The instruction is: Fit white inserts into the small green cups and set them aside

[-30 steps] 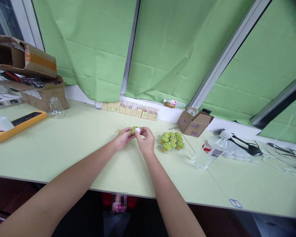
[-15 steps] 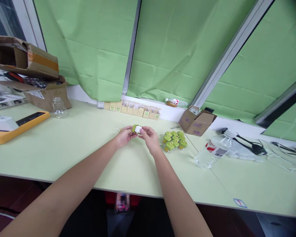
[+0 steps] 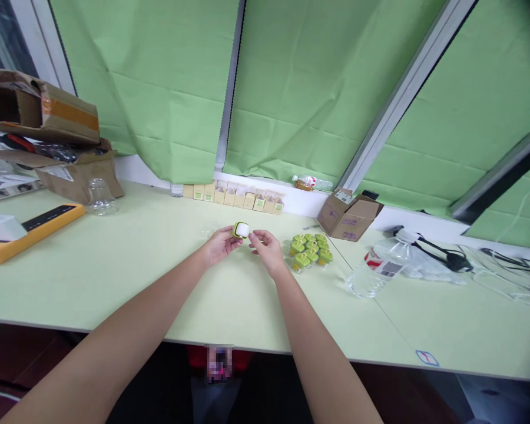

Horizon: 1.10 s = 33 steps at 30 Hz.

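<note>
Over the middle of the pale green tabletop, a little nearer its far edge than its near one, the left hand (image 3: 219,245) pinches a small green-and-white piece (image 3: 241,229) between thumb and fingertips and holds it just above the surface. The piece is squat, with a green rim on the side toward the left hand. Its white face is turned up and toward the right hand. It is too small to show a clear long axis, though it looks slightly wider across, along the line between the two hands. The right hand (image 3: 265,248) sits just beside it, fingers loosely curled and half open, holding nothing. Its fingertips (image 3: 253,237) come very close to the white face, and whether they touch it cannot be told. To the right of that hand a cluster of green-capped pieces (image 3: 311,251) stands packed together. Further toward the right edge a clear plastic bottle (image 3: 374,272) lies on its side. A row of small cartons (image 3: 234,197) lines the far edge, with an open brown box (image 3: 348,215) at the far right of them. Near the left edge lie a yellow device (image 3: 30,227) and a clear glass jar (image 3: 99,197).
</note>
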Each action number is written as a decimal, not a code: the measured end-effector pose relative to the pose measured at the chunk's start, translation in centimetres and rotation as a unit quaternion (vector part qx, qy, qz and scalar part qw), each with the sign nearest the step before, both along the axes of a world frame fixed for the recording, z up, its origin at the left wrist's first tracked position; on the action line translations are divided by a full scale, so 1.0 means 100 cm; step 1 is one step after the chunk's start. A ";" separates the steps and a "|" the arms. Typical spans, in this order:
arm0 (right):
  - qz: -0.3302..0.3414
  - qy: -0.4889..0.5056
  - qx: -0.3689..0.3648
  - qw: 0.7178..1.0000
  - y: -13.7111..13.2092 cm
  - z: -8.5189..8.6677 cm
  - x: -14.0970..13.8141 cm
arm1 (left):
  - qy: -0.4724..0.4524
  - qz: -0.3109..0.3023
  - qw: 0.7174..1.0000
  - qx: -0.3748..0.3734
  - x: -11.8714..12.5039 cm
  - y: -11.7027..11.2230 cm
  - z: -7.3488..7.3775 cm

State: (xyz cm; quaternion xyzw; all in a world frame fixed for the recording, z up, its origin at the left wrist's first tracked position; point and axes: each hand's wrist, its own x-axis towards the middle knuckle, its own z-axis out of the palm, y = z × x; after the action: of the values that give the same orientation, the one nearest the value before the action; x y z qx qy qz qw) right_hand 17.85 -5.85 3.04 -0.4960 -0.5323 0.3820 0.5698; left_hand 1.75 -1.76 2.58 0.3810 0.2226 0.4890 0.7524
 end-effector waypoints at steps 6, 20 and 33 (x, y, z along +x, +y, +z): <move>0.006 0.036 -0.012 0.999 -0.001 0.002 0.003 | 0.021 0.015 1.000 0.000 0.002 0.000 0.000; 0.048 0.062 -0.051 0.996 -0.002 0.000 0.002 | 0.033 0.035 0.999 -0.002 0.001 0.001 0.000; 0.059 0.042 -0.042 0.996 -0.004 0.002 0.002 | 0.044 0.034 0.998 -0.001 -0.001 0.002 0.000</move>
State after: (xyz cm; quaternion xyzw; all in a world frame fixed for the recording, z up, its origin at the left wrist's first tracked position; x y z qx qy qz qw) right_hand 18.04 -6.23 3.25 -0.4703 -0.5197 0.4577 0.5471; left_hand 1.63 -1.51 2.59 0.3936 0.2691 0.4968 0.7252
